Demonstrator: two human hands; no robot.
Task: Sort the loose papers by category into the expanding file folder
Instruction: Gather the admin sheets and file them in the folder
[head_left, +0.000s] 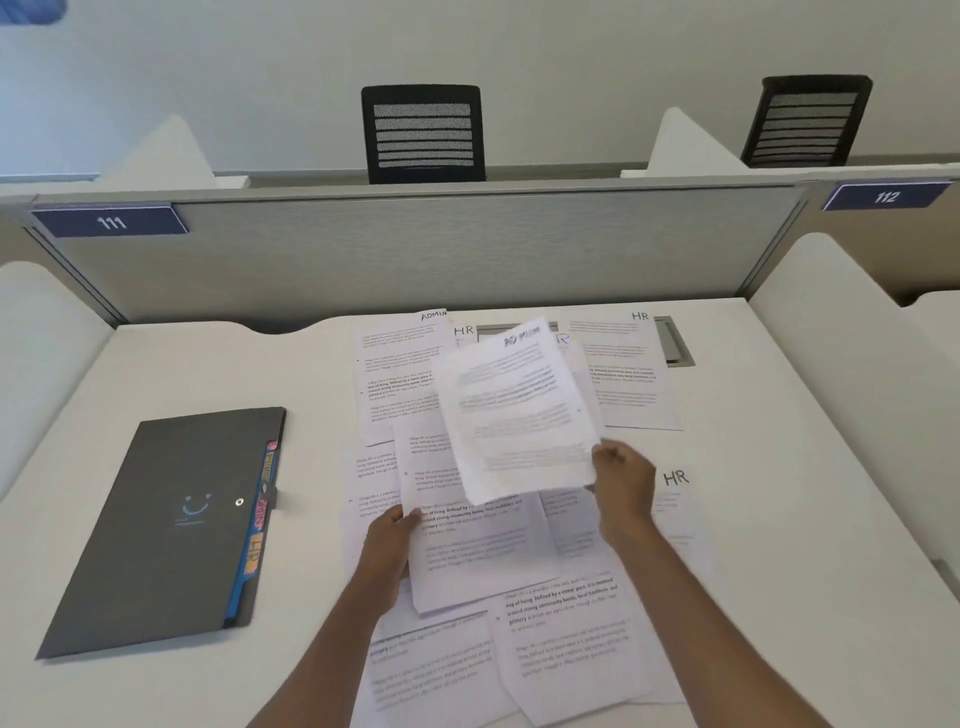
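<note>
On the middle of the white desk, you're in the picking-and-reading step; your right hand pinches the near right corner of a lifted sheet, thumb and fingers closed on the paper, holding it up over the spread; its handwritten heading is smeared, though it looks like ADMIN. Your left hand grips the left edge of a middle sheet lying in the pile, thumb on top. The loose papers fan from the near edge out to the far side, overlapping; an ADMIN page sits far left, an HR page far right, another HR page just beside your right wrist. The expanding file folder lies flat, well apart to the left, coloured tabs showing along its right edge, snap button apparently fastened; nothing looks filed yet. Next, I'd say: confirm that heading, free a hand, open the folder, and slide the sheet behind the matching tab.
</note>
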